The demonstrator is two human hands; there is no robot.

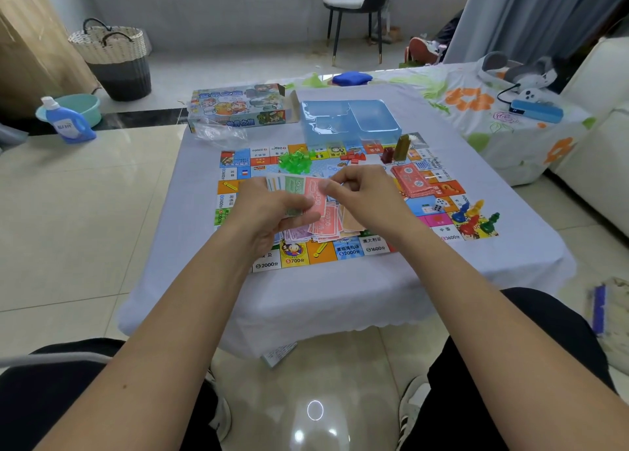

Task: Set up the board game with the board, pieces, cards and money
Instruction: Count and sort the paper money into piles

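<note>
Seated person, both forearms reaching in from the bottom of the frame to a small table (340,290) draped in a pale cloth. Game board (340,249) lies flat at frame centre.

Left hand (272,212): fingers curled round a fanned sheaf of paper money (299,186), green and pink notes showing above the thumb. Right hand (360,191): thumb and forefinger pressed together, pinching the upper edge of a pink note in that fan; the other fingers curled loosely.

Below the hands, a loose heap of notes (326,227) on the board, pink, purple and tan. Right of centre, a red stack of cards (410,180) rests on the board. Just beyond it toward lower right, two dice (438,205), then four pawns (476,217), blue, yellow, red and green, bunched on the board's corner.

Above the hands: a pile of green houses (294,161), small red pieces (354,157), and two tall blocks (396,151), one dark red, one olive.

At the far edge of the board a light blue plastic tray (350,120), compartments showing no contents. Left of it, the game box (238,108), end flap open, with a clear plastic bag (218,132) in front.

Upper left of frame: woven basket (114,59), blue detergent bottle (68,120) on the floor.
</note>
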